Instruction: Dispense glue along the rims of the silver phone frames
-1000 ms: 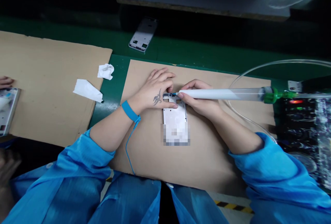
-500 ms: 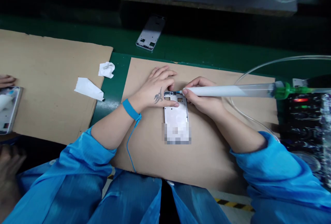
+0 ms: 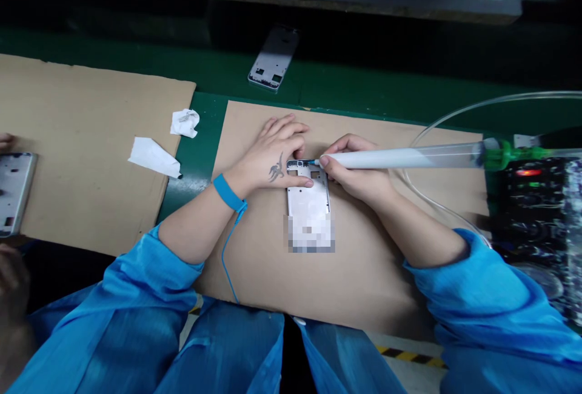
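A silver phone middle frame (image 3: 309, 203) lies on the brown cardboard in front of me, its lower end pixelated. My left hand (image 3: 279, 157) steadies it, with the thumb across the frame's upper part and the bent index finger by its top edge. A blue band with a cord circles that wrist. In my right hand (image 3: 357, 170) is a glue-dispensing syringe (image 3: 400, 158) with white content, gripped near its front end and lying almost level. Its thin blue tip (image 3: 311, 162) points at the dark strip along the frame's top edge. Whether the tip touches is too small to tell.
Another phone frame (image 3: 274, 57) lies on the green surface ahead. Crumpled paper (image 3: 185, 122) and a paper piece (image 3: 154, 156) lie left. At far left are another person's fingers (image 3: 6, 139) and phone frame (image 3: 16, 194). A clear tube (image 3: 454, 116) curves near a dark lit device (image 3: 536, 212).
The frame on the green surface has shifted right. The syringe tip has moved very slightly left. At far left, the other person's hand has drawn back and a white object over their frame is gone.
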The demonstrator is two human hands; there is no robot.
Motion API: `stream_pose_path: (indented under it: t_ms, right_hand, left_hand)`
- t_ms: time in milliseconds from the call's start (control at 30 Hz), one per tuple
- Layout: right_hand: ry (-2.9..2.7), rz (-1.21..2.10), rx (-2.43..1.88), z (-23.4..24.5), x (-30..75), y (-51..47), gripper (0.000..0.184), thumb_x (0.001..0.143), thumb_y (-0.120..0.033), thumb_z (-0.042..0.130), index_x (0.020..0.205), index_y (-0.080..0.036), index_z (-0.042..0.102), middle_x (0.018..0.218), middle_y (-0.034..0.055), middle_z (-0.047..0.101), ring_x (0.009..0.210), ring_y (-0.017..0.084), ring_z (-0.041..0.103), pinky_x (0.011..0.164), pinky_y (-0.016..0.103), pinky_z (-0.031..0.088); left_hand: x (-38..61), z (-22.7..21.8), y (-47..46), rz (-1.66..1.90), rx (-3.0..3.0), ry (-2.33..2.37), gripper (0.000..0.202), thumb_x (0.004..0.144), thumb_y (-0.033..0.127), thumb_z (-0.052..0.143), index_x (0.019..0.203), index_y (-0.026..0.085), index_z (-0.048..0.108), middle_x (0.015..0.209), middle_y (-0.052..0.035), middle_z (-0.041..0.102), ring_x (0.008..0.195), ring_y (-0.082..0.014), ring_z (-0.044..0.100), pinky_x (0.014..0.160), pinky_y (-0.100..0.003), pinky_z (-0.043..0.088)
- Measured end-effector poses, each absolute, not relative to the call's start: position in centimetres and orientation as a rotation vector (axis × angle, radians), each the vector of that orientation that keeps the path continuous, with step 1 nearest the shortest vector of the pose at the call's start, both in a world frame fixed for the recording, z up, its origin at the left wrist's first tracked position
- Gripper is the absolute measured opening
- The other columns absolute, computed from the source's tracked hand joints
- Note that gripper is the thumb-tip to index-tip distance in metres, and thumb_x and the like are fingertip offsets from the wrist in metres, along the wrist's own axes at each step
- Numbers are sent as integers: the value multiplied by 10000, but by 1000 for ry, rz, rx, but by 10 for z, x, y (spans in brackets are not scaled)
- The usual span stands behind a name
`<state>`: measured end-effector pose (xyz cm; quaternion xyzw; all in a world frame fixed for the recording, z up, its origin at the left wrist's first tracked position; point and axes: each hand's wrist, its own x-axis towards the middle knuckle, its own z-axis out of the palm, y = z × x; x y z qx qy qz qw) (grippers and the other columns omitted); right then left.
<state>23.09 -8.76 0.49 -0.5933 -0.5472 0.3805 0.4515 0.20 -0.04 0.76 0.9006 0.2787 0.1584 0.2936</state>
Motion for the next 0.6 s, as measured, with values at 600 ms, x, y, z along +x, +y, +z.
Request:
stream_pose_path:
  t_ms: [600]
  right_hand:
    - [-1349, 958, -1470, 7, 232, -87, 485, 741, -659, 989, 794, -297, 670, 667, 14, 716, 568, 207, 628, 472, 340, 470]
  left_hand:
    - [1, 8, 0, 417, 2406, 734, 640, 752, 757, 974, 956, 249, 643, 1664, -150, 634, 1731, -475, 368, 1436, -702, 249]
